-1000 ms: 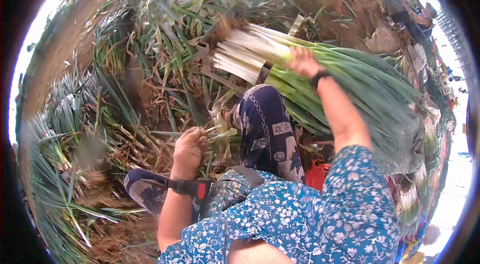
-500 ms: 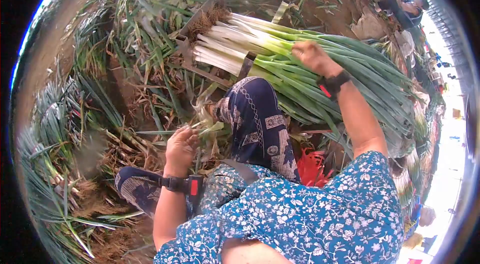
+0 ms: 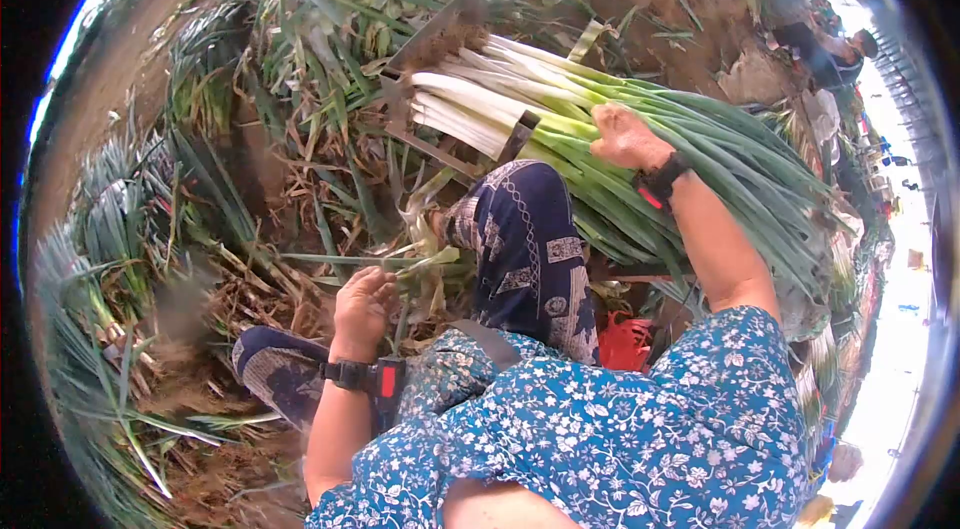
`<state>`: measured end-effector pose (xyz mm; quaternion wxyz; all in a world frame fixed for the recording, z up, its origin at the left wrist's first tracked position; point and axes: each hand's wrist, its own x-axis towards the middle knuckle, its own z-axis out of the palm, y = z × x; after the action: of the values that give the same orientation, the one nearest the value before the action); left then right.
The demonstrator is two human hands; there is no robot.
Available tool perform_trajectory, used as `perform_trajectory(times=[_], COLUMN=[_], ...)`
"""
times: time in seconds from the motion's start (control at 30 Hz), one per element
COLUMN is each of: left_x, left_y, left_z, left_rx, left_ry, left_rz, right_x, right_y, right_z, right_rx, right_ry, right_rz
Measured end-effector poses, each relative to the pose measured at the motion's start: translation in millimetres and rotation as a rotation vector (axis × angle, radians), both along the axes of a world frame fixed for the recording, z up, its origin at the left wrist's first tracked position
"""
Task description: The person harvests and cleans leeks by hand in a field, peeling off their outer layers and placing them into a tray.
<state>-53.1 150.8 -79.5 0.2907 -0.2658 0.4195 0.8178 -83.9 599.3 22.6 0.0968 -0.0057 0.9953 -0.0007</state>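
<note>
A thick bundle of long green onions [image 3: 470, 119], white stalks to the left and green leaves to the right, lies in a metal frame [image 3: 436, 32], roots against its upright plate. Across the stalks, where white turns green, my right hand [image 3: 628, 137] rests with fingers curled round an onion; its fingertips are partly hidden. Low on the left, my left hand [image 3: 364, 307] hovers beside my bent knee, fingers loosely curled and a little apart, nothing visible in them. Just beyond it are pale loose leaves [image 3: 432, 257]. Both wrists wear black bands.
Heaps of stripped leaves [image 3: 330, 39] cover the ground behind the frame. More green onions [image 3: 95, 259] lie in piles at the left. Red ties [image 3: 625, 341] sit by my right knee. Another person [image 3: 822, 54] is at the far upper right.
My right hand has come down onto the onions and turned flatter. My left hand has shifted slightly downward, its fingers looser. The whole view has moved a little to the right.
</note>
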Motion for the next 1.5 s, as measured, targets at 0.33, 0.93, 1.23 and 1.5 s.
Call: perform_trajectory(times=[0.33,0.93,1.23,1.5], left_x=[-10,-24,-20,-15], left_y=[5,25,14,14], left_z=[-28,-44,-59,-56], left_rx=[-0.027,-0.063,-0.063,-0.156], left_ry=[-0.027,-0.137,-0.133,-0.145], left_rz=[-0.107,-0.123,-0.135,-0.17], right_x=[13,17,-52,-77], right_y=[18,41,96,59], right_z=[105,124,102,79], right_rx=[-0.669,-0.459,-0.241,-0.029], right_ry=[-0.1,-0.331,-0.256,-0.232], right_rz=[-0.158,0.059,0.17,0.027])
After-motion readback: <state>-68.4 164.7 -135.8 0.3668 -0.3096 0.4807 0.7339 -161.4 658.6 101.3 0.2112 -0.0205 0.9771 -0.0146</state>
